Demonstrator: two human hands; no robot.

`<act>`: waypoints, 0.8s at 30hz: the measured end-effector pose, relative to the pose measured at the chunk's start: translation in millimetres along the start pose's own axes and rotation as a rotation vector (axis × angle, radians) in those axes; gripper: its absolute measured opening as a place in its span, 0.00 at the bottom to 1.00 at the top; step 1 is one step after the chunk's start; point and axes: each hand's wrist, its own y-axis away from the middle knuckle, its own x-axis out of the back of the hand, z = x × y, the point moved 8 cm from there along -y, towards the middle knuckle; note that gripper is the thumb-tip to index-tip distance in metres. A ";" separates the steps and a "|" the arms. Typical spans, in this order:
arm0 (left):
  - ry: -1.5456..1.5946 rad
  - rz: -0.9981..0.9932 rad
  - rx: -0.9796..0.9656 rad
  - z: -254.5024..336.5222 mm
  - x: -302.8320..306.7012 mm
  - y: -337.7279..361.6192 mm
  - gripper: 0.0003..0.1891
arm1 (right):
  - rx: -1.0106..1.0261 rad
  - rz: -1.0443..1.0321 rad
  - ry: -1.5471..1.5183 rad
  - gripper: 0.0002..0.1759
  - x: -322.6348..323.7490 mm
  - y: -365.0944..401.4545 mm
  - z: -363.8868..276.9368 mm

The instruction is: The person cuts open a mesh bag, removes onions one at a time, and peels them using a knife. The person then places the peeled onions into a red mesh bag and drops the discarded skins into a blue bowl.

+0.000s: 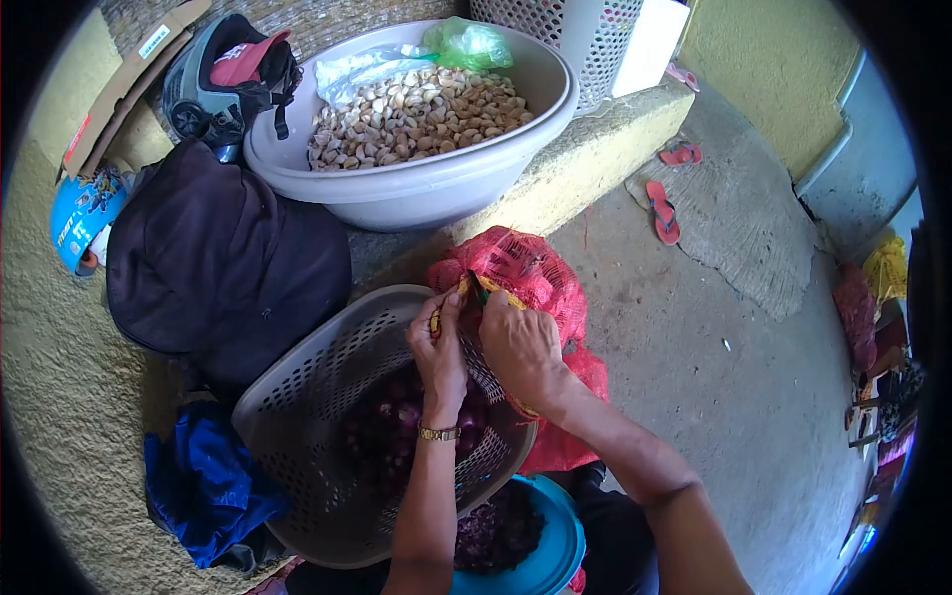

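My left hand point(443, 359), with a gold watch at its wrist, pinches the yellow edging of a red mesh sack point(543, 280). Beside it, my right hand point(523, 352) is closed around what looks like a small knife point(475, 287), its dark blade against the yellow edging and a bit of green showing. Both hands are over the far rim of a grey-brown perforated basket point(297, 397) holding small red onions point(397, 416). Below the basket is a blue basin point(565, 535) with more purple-red pieces, partly hidden by my left forearm.
On the ledge stands a large grey tub point(416, 193) of garlic cloves point(416, 119) and plastic bags. A grey helmet point(203, 89), a blue helmet point(79, 223) and a dark backpack point(218, 258) are at the left. Red slippers point(663, 213) lie on the concrete floor point(674, 337).
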 end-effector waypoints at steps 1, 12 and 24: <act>0.042 0.006 0.002 0.5 -1.7 0.9 0.12 | -0.005 -0.005 0.000 0.04 -2.6 -0.6 2.5; 0.278 0.061 0.271 -18.8 4.1 3.3 0.12 | 0.093 0.234 -0.063 0.07 6.5 -1.3 3.0; 0.211 0.087 0.199 -12.8 5.5 4.5 0.15 | 0.031 0.169 -0.303 0.13 30.0 -41.0 18.0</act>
